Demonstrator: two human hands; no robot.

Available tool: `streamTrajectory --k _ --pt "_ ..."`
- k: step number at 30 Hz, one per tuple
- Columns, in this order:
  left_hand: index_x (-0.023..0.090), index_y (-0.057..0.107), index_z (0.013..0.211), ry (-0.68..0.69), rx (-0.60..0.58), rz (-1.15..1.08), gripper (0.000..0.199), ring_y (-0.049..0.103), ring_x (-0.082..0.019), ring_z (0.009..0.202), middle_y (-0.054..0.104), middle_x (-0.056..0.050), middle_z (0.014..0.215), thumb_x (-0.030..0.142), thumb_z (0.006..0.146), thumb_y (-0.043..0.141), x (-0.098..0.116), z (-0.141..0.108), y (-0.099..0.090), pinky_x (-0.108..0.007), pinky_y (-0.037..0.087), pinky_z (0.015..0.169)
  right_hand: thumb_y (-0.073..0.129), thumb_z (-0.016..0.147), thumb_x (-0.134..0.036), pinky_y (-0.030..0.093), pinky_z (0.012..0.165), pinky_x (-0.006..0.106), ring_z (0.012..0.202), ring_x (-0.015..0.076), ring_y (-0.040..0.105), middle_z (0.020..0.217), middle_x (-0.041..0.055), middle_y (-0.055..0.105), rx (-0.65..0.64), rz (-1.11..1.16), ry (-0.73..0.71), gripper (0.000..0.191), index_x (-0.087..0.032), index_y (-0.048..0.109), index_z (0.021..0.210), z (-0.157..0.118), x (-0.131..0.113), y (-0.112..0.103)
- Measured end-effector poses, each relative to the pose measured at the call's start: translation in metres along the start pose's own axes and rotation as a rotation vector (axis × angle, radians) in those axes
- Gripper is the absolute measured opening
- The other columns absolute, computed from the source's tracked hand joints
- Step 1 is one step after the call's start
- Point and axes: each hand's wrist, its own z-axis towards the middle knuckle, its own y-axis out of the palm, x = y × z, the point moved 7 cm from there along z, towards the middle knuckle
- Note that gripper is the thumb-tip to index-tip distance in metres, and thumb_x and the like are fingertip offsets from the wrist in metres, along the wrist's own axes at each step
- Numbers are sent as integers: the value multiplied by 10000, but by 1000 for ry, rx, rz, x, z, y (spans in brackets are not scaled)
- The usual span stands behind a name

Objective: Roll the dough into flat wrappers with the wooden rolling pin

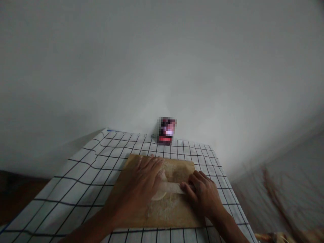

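Observation:
A pale rolling pin [172, 188] lies across a floured wooden board [177, 216]. My right hand [204, 190] is closed around the pin's right end. My left hand [143, 179] reaches over the left part of the board with its fingers stretched out flat, a little smeared by motion. Under its palm side, the edge of a round, thin piece of dough [159, 196] shows below the pin. The pin's left end and most of the dough are hidden by my left hand, so I cannot tell how firmly that hand touches them. White flour [164, 164] dusts the board's far part.
The board rests on a white tablecloth [88, 189] with a black grid. A small blurred pink and dark object [166, 131] stands at the table's back edge against a pale wall [162, 67]. Brown twigs [275, 199] stand to the right of the table.

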Motion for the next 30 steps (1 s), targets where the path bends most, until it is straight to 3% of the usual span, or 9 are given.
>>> streamTrajectory --k 5,9,13,16,20,25,27,30 --pt "182 583 1351 -113 -29 55 404 517 -306 1358 607 -110 1436 236 996 398 -21 35 10 -567 378 1138 446 1051 -425 493 924 380 1011 225 607 1050 73 647 63 60 -52 285 -226 633 970 39 18 -2" --pt "194 619 1295 -121 18 76 378 550 -291 1308 649 -105 1378 215 968 430 -17 40 4 -559 378 1136 415 1060 -375 485 1037 426 1235 247 564 1274 97 632 23 56 -90 286 -226 645 1143 56 31 10" --pt "172 603 1338 -80 48 110 414 525 -316 1351 623 -122 1417 204 962 433 1 21 -4 -596 356 1155 402 1061 -351 341 1191 533 1508 299 297 1585 100 420 11 -81 -129 398 -220 533 1414 38 28 15" --pt "150 578 1376 -7 59 149 429 485 -325 1398 581 -130 1465 215 980 427 15 8 -14 -602 336 1175 368 1073 -339 323 1205 549 1536 286 240 1641 56 336 -18 -164 -148 451 -257 439 1510 11 18 14" --pt "153 536 1428 71 72 171 449 472 -325 1414 551 -115 1498 245 1000 433 31 -6 -21 -598 352 1172 410 1064 -397 367 1180 545 1519 281 290 1640 -2 328 -44 -229 -166 455 -306 440 1509 -23 2 15" --pt "207 331 1573 125 100 93 578 419 -283 1455 436 -59 1593 283 1016 469 37 -40 -23 -491 351 1195 573 985 -504 467 1062 556 1325 312 566 1445 -2 602 95 -271 -214 355 -327 618 1291 -50 -6 19" --pt "245 274 1594 81 40 17 586 400 -235 1467 409 -25 1612 276 1032 441 22 -53 -21 -405 376 1183 623 958 -502 482 1044 543 1236 305 635 1322 12 690 129 -246 -249 341 -315 635 1243 -56 1 19" --pt "275 417 1511 -117 12 -32 479 515 -234 1360 543 -29 1503 273 1032 428 -18 -60 -24 -408 439 1107 644 939 -505 551 962 444 1091 270 706 1160 30 749 160 -140 -262 310 -296 650 1169 -62 24 9"
